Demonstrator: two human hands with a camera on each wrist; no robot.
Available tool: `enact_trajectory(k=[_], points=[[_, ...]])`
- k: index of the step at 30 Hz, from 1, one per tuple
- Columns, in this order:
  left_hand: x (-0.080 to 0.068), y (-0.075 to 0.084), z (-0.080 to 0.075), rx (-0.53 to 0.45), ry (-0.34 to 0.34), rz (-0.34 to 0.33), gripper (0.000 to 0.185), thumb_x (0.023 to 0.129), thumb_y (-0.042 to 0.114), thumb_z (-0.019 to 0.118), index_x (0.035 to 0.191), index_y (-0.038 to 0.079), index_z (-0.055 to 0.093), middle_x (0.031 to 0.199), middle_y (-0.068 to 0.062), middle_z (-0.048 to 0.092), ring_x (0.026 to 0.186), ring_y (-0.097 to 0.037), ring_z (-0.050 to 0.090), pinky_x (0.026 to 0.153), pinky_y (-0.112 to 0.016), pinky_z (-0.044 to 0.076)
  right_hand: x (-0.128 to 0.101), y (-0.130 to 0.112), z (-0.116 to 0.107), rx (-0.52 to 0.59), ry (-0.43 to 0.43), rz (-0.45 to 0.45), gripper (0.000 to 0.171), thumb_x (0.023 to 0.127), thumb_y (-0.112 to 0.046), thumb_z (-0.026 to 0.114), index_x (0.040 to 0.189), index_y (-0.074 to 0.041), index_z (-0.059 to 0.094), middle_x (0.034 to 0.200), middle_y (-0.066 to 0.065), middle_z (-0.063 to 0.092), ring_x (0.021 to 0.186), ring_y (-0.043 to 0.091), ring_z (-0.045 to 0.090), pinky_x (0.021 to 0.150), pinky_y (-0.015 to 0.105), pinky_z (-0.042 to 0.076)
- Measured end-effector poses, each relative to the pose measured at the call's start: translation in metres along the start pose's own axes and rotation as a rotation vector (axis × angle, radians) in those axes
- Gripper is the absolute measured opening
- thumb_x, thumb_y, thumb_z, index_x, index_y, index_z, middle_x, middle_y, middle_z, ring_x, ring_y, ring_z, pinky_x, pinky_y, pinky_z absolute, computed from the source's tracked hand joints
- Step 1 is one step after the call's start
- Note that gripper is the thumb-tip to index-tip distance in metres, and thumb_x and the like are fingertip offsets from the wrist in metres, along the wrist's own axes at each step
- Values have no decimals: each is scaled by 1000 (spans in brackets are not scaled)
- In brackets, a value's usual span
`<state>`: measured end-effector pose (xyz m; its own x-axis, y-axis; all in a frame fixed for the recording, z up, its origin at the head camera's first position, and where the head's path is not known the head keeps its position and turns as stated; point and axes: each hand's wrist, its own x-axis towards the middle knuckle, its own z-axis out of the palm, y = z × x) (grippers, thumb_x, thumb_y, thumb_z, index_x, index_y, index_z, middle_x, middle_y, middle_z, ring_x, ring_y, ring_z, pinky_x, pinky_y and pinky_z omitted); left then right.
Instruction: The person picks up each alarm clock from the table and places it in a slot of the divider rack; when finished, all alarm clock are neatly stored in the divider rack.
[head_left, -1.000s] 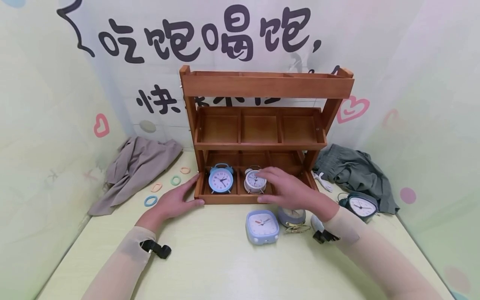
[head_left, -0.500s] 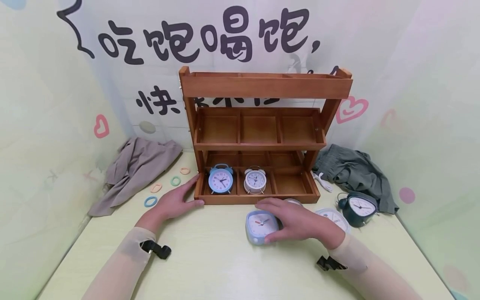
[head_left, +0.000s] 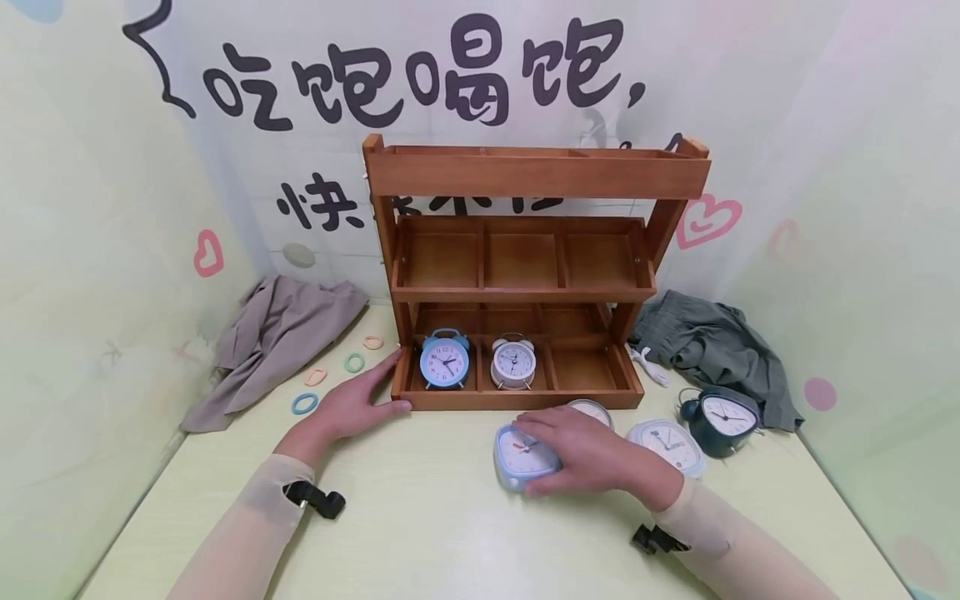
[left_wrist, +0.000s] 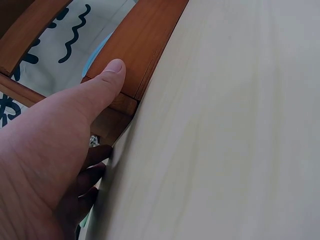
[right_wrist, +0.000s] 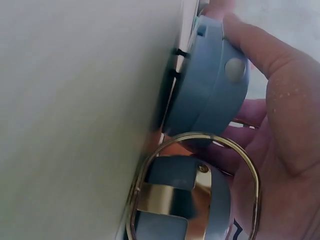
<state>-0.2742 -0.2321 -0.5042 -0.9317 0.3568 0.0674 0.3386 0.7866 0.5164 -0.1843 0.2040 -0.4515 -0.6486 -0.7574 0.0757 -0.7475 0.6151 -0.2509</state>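
Note:
My right hand [head_left: 581,450] grips a light blue square alarm clock [head_left: 517,458] by its sides, thumb at the near edge and fingers over the far one. Beside it, a grey-blue round clock [right_wrist: 165,200] with a gold ring handle lies partly behind that hand. My left hand [head_left: 348,410] holds the lower left corner of a brown wooden shelf [head_left: 536,177]. In the left wrist view the thumb lies on the front rail, fingers at the side. The shelf's bottom tier bears a blue twin-bell alarm clock [head_left: 445,363] at left and a white one [head_left: 513,364] in the middle.
Right of my right hand lie a pale blue clock [head_left: 671,446] and a dark green alarm clock [head_left: 723,419]. Grey-green cloth [head_left: 708,346] and a white cable [head_left: 651,367] sit behind them. Taupe cloth [head_left: 281,333] and several hair ties, one blue [head_left: 304,403], lie at left.
My right hand has left the white clock on the shelf's bottom tier, come down toward me and taken hold of the light blue square clock, which now tilts slightly. The left hand stays put.

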Motion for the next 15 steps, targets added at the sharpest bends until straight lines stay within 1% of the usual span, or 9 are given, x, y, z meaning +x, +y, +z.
enact_trajectory(k=[4, 9, 13, 15], points=[[1, 0, 0, -1, -1, -4, 105, 94, 82, 70, 179, 45, 19, 176, -11, 42, 153, -47, 51, 119, -70, 43, 1, -1, 3, 1, 35, -8, 88, 93, -67, 84, 156, -9, 64, 156, 6, 63, 144, 29, 60, 118, 53, 51], [1, 0, 0, -7, -1, -8, 105, 94, 82, 70, 178, 46, 19, 176, -11, 42, 152, -47, 51, 119, -70, 43, -1, -1, 1, -5, 96, -76, 88, 91, -65, 87, 155, -10, 65, 156, 7, 62, 142, 28, 61, 113, 52, 55], [0, 0, 1, -7, -2, -9, 106, 93, 83, 70, 178, 47, 19, 176, -11, 43, 152, -48, 51, 119, -71, 43, -4, 3, -11, -6, 194, -141, 88, 89, -59, 92, 155, -9, 65, 156, 10, 61, 139, 30, 62, 109, 53, 57], [0, -1, 1, -8, -1, -13, 106, 93, 83, 70, 178, 48, 18, 176, -11, 43, 152, -48, 51, 119, -71, 43, -4, 6, -21, 3, 243, -150, 89, 86, -54, 97, 155, -8, 65, 156, 13, 61, 138, 31, 62, 108, 53, 58]])
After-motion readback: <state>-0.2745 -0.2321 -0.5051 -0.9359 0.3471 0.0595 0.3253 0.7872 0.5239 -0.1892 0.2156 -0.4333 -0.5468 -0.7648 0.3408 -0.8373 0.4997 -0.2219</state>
